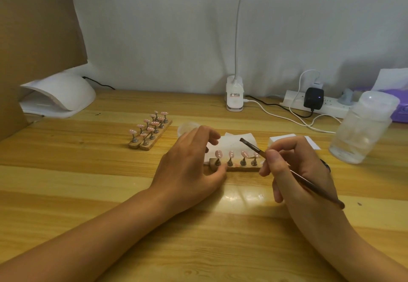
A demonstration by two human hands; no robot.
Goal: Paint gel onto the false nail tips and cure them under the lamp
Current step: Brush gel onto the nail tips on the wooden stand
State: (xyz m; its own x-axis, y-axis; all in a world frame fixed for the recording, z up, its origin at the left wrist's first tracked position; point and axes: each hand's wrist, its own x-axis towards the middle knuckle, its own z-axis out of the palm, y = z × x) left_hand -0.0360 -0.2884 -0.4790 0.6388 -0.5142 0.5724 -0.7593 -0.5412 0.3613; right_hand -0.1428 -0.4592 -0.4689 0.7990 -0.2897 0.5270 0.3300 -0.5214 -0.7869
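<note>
Right hand (pixel 295 171) pinches the gel brush (pixel 253 147) in curled fingers (pixel 273 158), bristles over pink nail tips (pixel 231 154) on the wooden stand (pixel 237 168), mid bench (pixel 88 182). Left hand (pixel 192 164) arches palm-down, fingers loose, thumb touching the stand.

place: home nail-art desk | evidence: wooden bench (pixel 88 193), curing lamp (pixel 64 96), clip lamp (pixel 234 96), power strip (pixel 331 105), tissue box (pixel 397 105)
</note>
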